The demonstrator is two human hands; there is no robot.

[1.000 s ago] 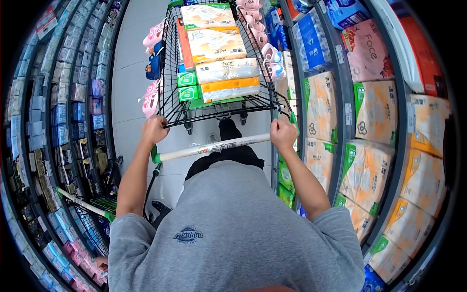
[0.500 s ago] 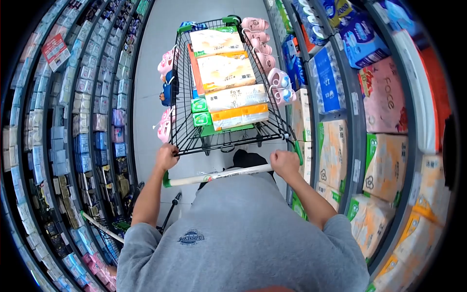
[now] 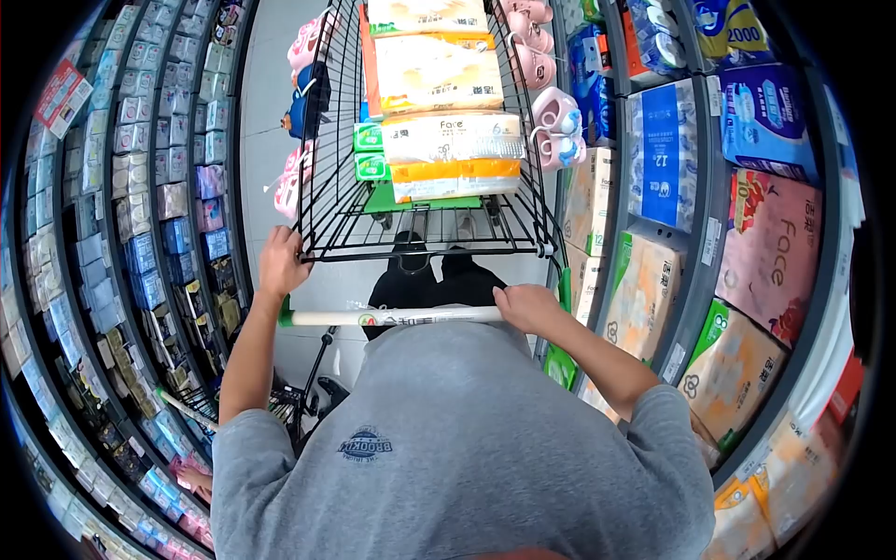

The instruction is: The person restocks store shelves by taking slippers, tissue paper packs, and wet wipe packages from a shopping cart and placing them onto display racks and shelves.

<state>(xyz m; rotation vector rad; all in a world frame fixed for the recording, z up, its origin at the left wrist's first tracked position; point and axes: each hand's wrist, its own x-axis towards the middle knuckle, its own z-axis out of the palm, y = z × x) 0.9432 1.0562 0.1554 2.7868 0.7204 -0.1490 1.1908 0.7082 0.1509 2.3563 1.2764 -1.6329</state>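
Note:
A black wire shopping cart (image 3: 420,253) stands in front of me, its white handle bar (image 3: 392,317) running across close to my waist. My left hand (image 3: 283,261) is closed on the cart frame at the near left corner, above the handle's green end. Nearer the other end, my right hand (image 3: 527,308) wraps around the handle bar. In the basket lie large tissue packs: an orange-and-white pack (image 3: 439,75), a white pack (image 3: 453,138) and an orange-banded pack (image 3: 455,177). Small green packs (image 3: 370,136) sit at their left.
Pink clogs (image 3: 558,121) and other shoes hang on both cart sides. Shelves of small packs (image 3: 140,205) line the left; large tissue packs (image 3: 658,154) fill the right shelves. Another cart's handle (image 3: 187,411) and part of another person's hand (image 3: 194,478) show at lower left.
The cart appears shifted up and slightly left in view, and the shelves have shifted. My right hand sits further inward along the handle; my left hand still grips the corner frame.

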